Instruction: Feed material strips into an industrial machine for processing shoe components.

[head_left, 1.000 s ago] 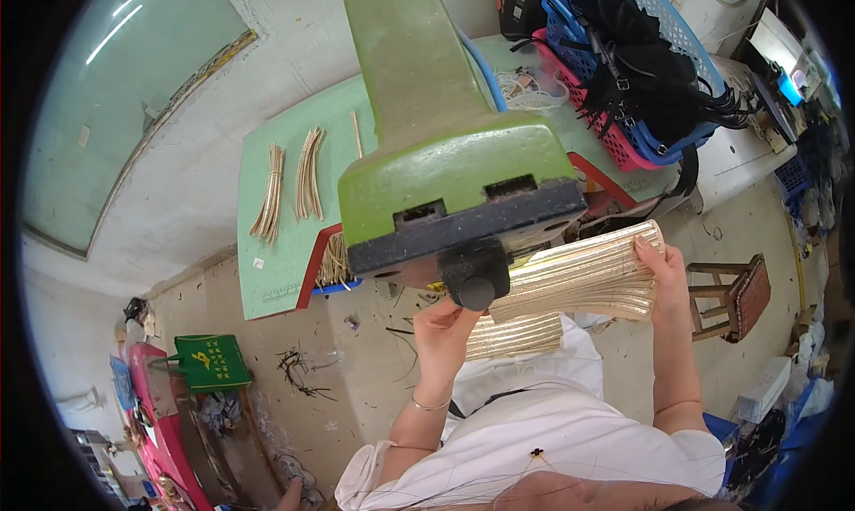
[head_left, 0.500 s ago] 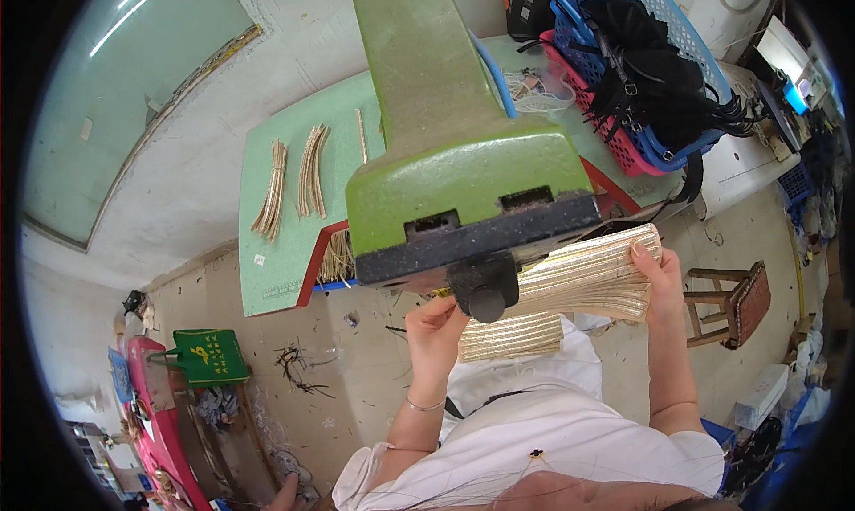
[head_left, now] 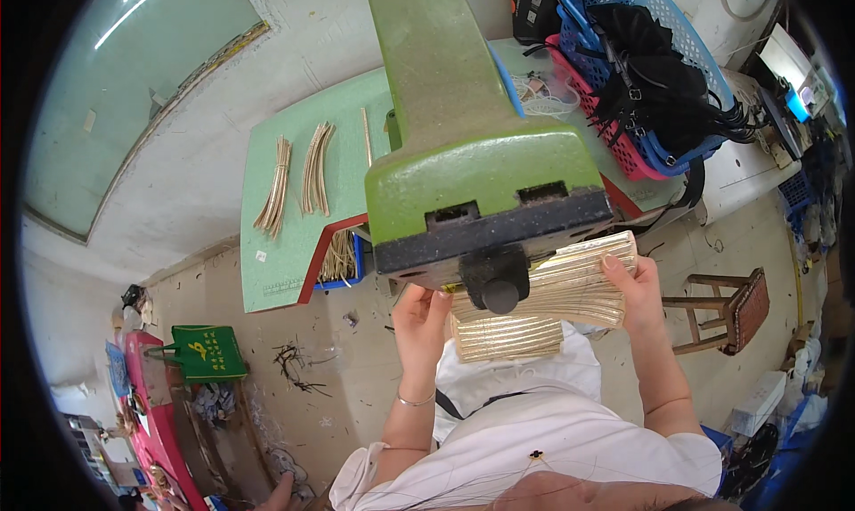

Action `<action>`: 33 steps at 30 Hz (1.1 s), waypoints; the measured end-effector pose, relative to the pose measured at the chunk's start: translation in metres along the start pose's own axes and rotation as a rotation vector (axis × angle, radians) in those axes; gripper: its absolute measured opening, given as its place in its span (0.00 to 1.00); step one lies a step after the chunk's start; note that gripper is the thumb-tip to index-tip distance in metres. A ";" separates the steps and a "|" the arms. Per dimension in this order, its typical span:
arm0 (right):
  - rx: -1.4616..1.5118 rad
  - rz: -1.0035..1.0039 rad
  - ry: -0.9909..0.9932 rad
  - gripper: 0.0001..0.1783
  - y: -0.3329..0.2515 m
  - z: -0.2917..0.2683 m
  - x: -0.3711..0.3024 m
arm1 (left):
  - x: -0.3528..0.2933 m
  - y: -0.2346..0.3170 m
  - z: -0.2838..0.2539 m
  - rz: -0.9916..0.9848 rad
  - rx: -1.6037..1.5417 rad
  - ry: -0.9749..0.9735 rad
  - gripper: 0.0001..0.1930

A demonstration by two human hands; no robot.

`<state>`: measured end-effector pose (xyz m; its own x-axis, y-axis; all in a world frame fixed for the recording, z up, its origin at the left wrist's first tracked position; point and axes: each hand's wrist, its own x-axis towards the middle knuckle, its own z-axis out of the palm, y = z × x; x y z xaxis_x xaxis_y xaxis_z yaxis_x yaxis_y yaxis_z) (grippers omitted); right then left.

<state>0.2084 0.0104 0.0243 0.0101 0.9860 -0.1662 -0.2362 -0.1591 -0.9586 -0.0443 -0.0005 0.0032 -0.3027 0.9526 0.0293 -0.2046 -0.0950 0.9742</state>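
My right hand (head_left: 634,288) grips the right end of a gold ribbed panel (head_left: 579,279), thumb on top and fingers underneath. The panel's left part passes out of sight behind the head of a green sewing machine (head_left: 485,186). By the machine's black lower end, my left hand (head_left: 421,319) is curled with its thumb raised; whatever its fingers hold is hidden. Below the held panel, a second gold ribbed stretch (head_left: 509,340) lies over my lap; whether the two are joined cannot be made out.
Bundles of thin gold strips (head_left: 276,186) lie on the green tabletop (head_left: 347,97). More strips fill a blue bin (head_left: 358,260) beneath its edge. Blue and pink baskets (head_left: 704,52) with black straps stand at back right. A wooden stool (head_left: 746,310) is on the right, a green bag (head_left: 207,354) on the left.
My right hand has shifted left and slightly down with the panel, so less of it shows beside the machine. My left hand has moved slightly left, its thumb now raised.
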 end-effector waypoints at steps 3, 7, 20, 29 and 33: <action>-0.024 0.039 -0.035 0.14 0.001 0.013 -0.001 | 0.005 -0.009 -0.012 0.052 0.041 0.042 0.05; -0.086 0.077 -0.121 0.14 0.013 0.032 0.000 | 0.008 -0.012 -0.022 0.108 0.026 0.225 0.08; -0.142 0.196 -0.467 0.16 0.040 0.117 -0.003 | 0.019 -0.018 -0.122 0.121 -0.023 0.387 0.12; -0.071 0.089 -0.437 0.15 0.079 0.127 -0.016 | 0.002 -0.007 -0.138 0.319 -0.062 0.271 0.10; -0.265 0.137 -0.248 0.14 0.048 0.064 -0.012 | -0.021 0.001 -0.092 0.016 0.049 0.087 0.08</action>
<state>0.1353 -0.0059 -0.0047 -0.2467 0.9317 -0.2667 0.0402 -0.2651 -0.9634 -0.1242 -0.0474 -0.0168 -0.3855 0.9223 0.0276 -0.1540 -0.0938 0.9836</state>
